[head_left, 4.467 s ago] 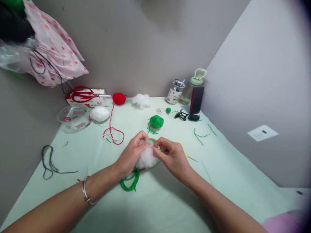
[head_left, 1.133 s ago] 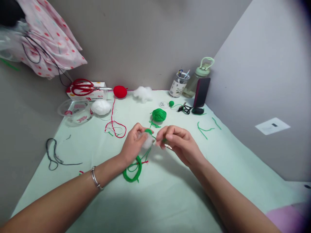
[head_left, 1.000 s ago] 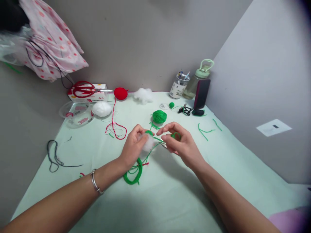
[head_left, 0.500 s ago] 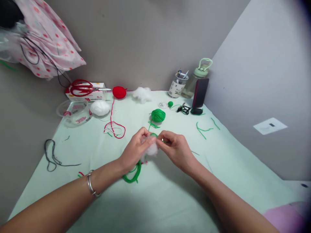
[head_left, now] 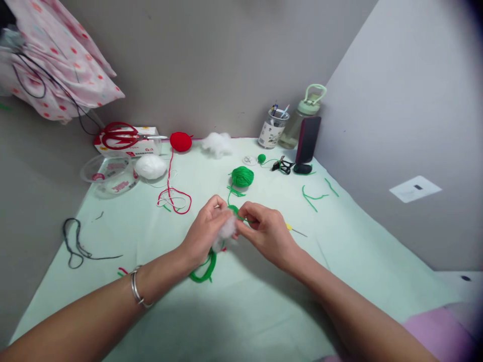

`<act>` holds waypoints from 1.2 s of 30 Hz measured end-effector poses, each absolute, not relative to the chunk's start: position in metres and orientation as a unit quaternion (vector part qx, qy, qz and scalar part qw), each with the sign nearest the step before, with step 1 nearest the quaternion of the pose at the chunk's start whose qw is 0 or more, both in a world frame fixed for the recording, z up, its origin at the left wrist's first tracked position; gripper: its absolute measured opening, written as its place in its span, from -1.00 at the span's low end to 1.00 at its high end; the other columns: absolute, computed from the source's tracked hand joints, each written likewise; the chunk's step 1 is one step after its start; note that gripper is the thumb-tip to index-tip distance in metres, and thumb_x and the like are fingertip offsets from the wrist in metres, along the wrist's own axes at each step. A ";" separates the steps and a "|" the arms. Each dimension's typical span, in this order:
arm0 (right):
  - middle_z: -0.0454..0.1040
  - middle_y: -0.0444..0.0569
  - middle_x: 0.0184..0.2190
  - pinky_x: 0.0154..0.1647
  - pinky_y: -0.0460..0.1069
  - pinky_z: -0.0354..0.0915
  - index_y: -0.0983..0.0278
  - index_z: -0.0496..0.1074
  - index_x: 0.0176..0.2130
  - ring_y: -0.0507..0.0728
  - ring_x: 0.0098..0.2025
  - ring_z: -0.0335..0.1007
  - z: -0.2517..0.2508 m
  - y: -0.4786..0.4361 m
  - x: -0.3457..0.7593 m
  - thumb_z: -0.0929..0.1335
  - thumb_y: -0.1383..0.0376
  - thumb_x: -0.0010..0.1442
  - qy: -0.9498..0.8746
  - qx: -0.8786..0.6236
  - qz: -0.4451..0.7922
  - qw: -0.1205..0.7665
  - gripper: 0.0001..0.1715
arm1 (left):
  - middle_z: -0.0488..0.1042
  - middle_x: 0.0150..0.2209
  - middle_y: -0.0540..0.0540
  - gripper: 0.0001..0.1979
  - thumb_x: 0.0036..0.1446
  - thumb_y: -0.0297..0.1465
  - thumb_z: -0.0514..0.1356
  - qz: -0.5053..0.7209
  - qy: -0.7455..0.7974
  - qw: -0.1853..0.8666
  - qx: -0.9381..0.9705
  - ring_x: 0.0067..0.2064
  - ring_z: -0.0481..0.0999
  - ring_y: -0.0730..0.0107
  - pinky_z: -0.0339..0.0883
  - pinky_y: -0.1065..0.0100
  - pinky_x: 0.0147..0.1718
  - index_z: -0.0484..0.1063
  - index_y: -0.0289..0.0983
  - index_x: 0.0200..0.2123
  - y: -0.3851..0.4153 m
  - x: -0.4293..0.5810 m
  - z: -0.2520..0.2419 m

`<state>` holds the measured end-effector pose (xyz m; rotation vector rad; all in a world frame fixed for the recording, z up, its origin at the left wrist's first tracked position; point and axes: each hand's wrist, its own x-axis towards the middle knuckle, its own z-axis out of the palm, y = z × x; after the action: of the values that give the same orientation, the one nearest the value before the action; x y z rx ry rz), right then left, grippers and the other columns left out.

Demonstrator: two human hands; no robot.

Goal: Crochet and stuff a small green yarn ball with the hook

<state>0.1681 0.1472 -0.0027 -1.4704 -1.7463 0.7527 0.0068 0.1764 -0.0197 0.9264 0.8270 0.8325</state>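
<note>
At the middle of the table my left hand [head_left: 202, 229] is closed around a tuft of white stuffing [head_left: 228, 229], with its thumb on top. A small green yarn piece [head_left: 234, 209] shows at the tuft's upper edge, partly hidden by the fingers. My right hand [head_left: 267, 229] pinches the green yarn at that edge, fingertips against the stuffing. From the piece a strand runs up to the green yarn ball [head_left: 242, 176]. Under my left wrist lies a green yarn loop [head_left: 206, 274]. A thin tool with a yellow handle [head_left: 289, 227] lies beyond my right hand.
Along the back stand red scissors [head_left: 121, 136] on a box, a red yarn ball [head_left: 181, 142], more white stuffing [head_left: 218, 145], a pen cup [head_left: 272, 131], a bottle [head_left: 295, 128] and a dark phone-like slab [head_left: 308, 141]. At left are a white yarn ball [head_left: 151, 166] and a black cord [head_left: 79, 246].
The view has shifted slightly, moving everything a little left. More of the green piece shows between my hands, and the yellow handle has come into sight beside my right hand.
</note>
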 end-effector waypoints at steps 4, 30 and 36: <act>0.22 -0.26 -0.61 -0.45 -0.03 -0.03 0.22 0.35 -0.51 -0.01 -0.51 0.02 -0.001 0.150 0.170 0.38 0.30 0.14 -0.607 -0.573 0.404 0.373 -0.79 | 0.56 -0.36 0.06 -0.67 0.21 -0.24 0.36 0.385 0.353 0.701 0.486 -0.49 0.53 0.46 0.36 0.45 -0.53 0.32 -0.15 -0.06 0.181 0.000 -0.015; 0.21 -0.26 -0.59 -0.46 -0.04 -0.01 0.21 0.31 -0.48 -0.01 -0.50 0.05 -0.001 0.149 0.169 0.37 0.30 0.07 -0.589 -0.575 0.412 0.391 -0.86 | 0.48 -0.47 0.10 -0.80 0.17 -0.30 0.32 0.395 0.363 0.689 0.487 -0.50 0.42 0.49 0.25 0.44 -0.49 0.34 -0.18 -0.25 0.179 0.001 -0.014; 0.34 -0.23 -0.59 -0.43 -0.03 0.06 0.22 0.38 -0.44 0.00 -0.51 0.15 0.010 0.153 0.180 0.41 0.25 0.12 -0.575 -0.550 0.476 0.375 -0.84 | 0.54 -0.38 0.05 -0.68 0.19 -0.21 0.39 0.371 0.328 0.696 0.520 -0.41 0.56 0.43 0.38 0.40 -0.41 0.31 -0.19 -0.21 0.184 -0.002 -0.017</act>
<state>0.1803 0.1532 0.0101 -1.4072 -1.4722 1.2195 -0.0024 0.1839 -0.0166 1.1593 0.7323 0.8274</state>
